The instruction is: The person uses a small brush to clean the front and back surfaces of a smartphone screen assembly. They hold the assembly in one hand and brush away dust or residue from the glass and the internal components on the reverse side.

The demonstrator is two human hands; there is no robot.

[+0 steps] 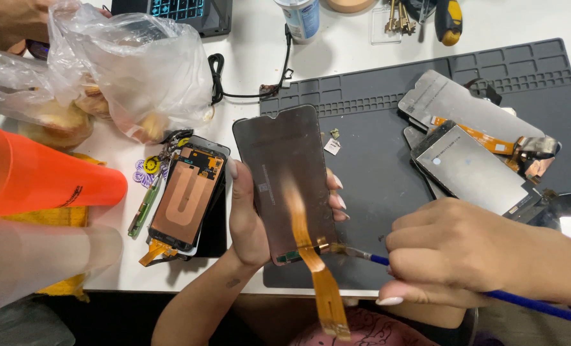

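A white surface [253,57] is carrying a grey ribbed work mat [375,166] across its right half. At nine o'clock an orange plastic cone [35,173] is lying on its side above a clear tube [35,256], with a crumpled clear bag of food [125,70] sitting at eleven o'clock. Just right of these, an opened phone body with a copper coil [186,195] is lying face down, apart from the mat and beside a flower-shaped keyring [149,168].

The left hand [250,218] is gripping a detached phone screen panel [285,173] back-side up at centre, fingers [337,198] wrapped round both long edges, apparently to keep the connector end steady and lifted off the mat. An orange flex ribbon [321,282] is hanging off the panel's lower edge toward six o'clock.

The right hand [452,247] is closing its fingers on a blue-handled brush [535,304], bristle tip touching the panel's lower edge where the ribbon joins, judged a low angle suited to working at the connector.

At two o'clock, spare screen panels [471,134] are lying stacked on the mat, well apart from the held panel. A black cable [247,90] is trailing at twelve o'clock. Nothing is obstructing the brush.
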